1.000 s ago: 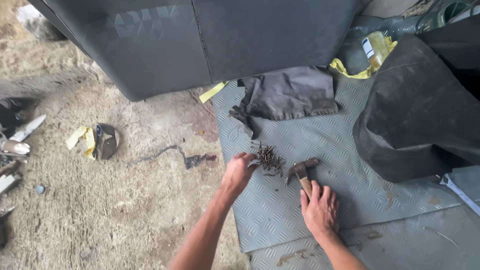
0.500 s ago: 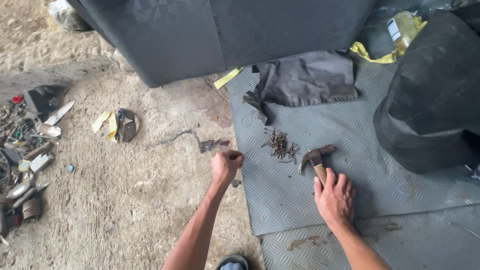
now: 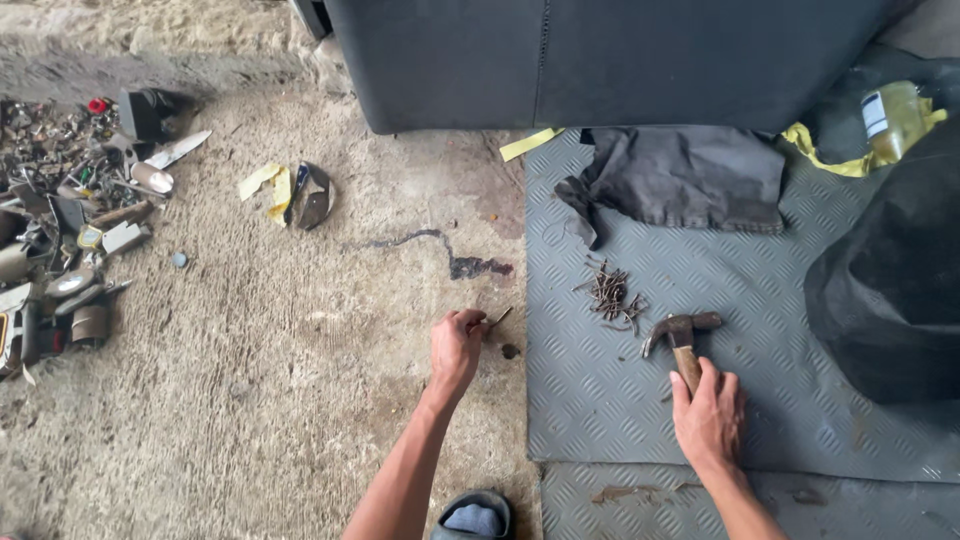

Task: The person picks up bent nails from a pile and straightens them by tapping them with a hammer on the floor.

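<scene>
My left hand (image 3: pixel 456 348) is over the bare concrete floor, just left of the grey patterned mat (image 3: pixel 800 340), with its fingers pinched on a thin rusty nail (image 3: pixel 497 319) that sticks out to the right. A small dark spot lies on the concrete just below the nail. My right hand (image 3: pixel 709 416) rests on the mat, wrapped around the wooden handle of a claw hammer (image 3: pixel 680 335) whose metal head lies flat. A small heap of rusty nails (image 3: pixel 610 293) sits on the mat between the two hands, slightly further away.
A dark upholstered seat (image 3: pixel 600 60) stands at the far side. A grey cloth (image 3: pixel 690 180) lies on the mat, a black bag (image 3: pixel 890 290) at the right, a yellow strap and bottle (image 3: pixel 885 120) beyond it. Scrap metal (image 3: pixel 70 220) is piled at left.
My left hand has left the nail heap and moved left onto the concrete with a nail in it. My right hand has stayed on the hammer handle. The view has shifted left.
</scene>
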